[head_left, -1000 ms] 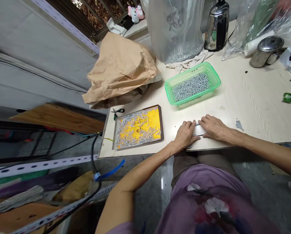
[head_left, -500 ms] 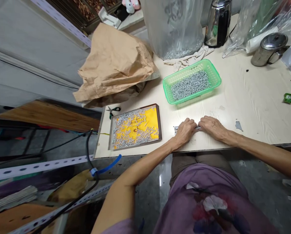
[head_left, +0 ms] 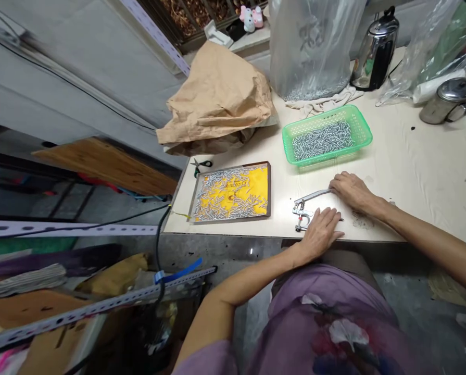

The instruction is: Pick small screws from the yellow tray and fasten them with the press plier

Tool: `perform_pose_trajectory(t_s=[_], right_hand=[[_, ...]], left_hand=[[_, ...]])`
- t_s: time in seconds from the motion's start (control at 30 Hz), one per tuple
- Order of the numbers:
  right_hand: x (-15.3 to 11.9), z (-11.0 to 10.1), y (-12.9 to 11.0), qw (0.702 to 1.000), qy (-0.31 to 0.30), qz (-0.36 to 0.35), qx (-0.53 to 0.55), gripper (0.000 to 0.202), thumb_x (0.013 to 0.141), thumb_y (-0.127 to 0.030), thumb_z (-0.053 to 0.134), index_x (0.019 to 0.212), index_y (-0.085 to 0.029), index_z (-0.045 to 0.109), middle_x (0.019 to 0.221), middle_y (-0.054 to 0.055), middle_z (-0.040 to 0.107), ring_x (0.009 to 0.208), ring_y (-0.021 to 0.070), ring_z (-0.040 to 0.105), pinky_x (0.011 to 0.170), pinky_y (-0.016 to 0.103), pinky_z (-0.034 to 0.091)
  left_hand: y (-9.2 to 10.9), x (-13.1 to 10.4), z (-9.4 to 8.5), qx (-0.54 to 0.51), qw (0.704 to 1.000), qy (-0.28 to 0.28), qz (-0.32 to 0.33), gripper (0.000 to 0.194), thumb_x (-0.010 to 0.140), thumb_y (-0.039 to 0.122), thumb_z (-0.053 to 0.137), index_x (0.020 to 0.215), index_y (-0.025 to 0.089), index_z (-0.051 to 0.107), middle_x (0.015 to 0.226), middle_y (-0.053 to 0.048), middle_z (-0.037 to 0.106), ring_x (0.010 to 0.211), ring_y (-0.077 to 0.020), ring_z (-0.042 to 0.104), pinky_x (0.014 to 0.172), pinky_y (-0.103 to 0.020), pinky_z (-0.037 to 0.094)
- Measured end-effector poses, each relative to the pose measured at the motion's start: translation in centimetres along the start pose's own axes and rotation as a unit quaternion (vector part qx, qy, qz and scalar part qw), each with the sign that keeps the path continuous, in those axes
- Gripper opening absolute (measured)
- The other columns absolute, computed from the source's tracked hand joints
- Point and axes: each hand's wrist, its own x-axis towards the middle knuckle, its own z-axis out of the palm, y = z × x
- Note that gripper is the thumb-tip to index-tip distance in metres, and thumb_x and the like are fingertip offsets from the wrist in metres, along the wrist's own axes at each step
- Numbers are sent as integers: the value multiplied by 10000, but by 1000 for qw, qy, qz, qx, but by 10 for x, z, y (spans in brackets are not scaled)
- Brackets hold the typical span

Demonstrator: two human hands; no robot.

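Observation:
A metal hand tool (head_left: 301, 214) with two long handles lies on the table near its front edge, its handles spread apart. My right hand (head_left: 349, 188) has its fingers closed on the end of the upper handle. My left hand (head_left: 322, 232) rests over the lower handle, fingers stretched out flat, and a tip of that handle shows past them. To the left is a shallow tray (head_left: 269, 190) with a yellow bottom and many small metal pins. Behind the tool sits a green basket (head_left: 291, 129) full of similar pins.
Brown paper (head_left: 221, 99) and scissors (head_left: 201, 164) lie at the left. A large plastic bag (head_left: 314, 47), a kettle (head_left: 375, 52) and a metal pot (head_left: 447, 101) stand at the back. The table's front edge runs close below my hands.
The tool has come into view with its handles apart. My hands have separated: the left is lower with spread fingers, the right is farther back. The view has shifted left.

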Motion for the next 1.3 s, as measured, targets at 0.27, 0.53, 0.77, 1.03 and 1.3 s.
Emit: perform_pose_trajectory(t_s=[0.27, 0.53, 0.77, 1.03, 1.3], right_hand=[[26, -5, -52, 991, 26, -126, -48, 233, 897, -221, 523, 1013, -251, 722, 1219, 107, 618, 1117, 281, 469, 819, 387, 378], [30, 14, -101, 946, -28, -322, -13, 154, 877, -169, 572, 796, -178, 702, 1110, 98, 657, 1187, 269, 491, 852, 373, 390], [55, -21, -83, 953, 141, -208, 167, 257, 959, -224, 400, 940, -170, 651, 893, 95, 669, 851, 212, 571, 770, 359, 447], [70, -86, -36, 963, 255, -27, 81, 304, 934, -294, 455, 1152, -168, 626, 1069, 144, 612, 998, 282, 563, 822, 419, 464], [-24, -12, -63, 995, 30, -52, 85, 188, 921, -221, 489, 959, -194, 671, 901, 75, 637, 780, 183, 610, 682, 305, 482]], left_hand=[[4, 2, -7, -33, 999, -3, 17, 543, 951, 464, 462, 1322, 69, 498, 1368, -241, 531, 1371, -314, 424, 1135, -519, 345], [-14, -73, -35, -50, 999, -9, -5, 270, 963, 324, 477, 1139, 244, 665, 975, -56, 714, 974, -182, 640, 971, -377, 504], [-117, -68, -114, 156, 955, 111, -228, 234, 949, 228, 491, 1021, 214, 713, 946, -88, 667, 898, -204, 557, 785, -332, 500], [-146, -46, -126, 184, 970, -103, -119, 169, 923, 174, 529, 828, 171, 669, 864, -90, 622, 873, -215, 510, 734, -311, 430], [-137, -44, -132, 51, 976, 39, -207, 155, 857, 140, 551, 737, 182, 639, 791, -65, 668, 798, -195, 569, 746, -311, 469]])
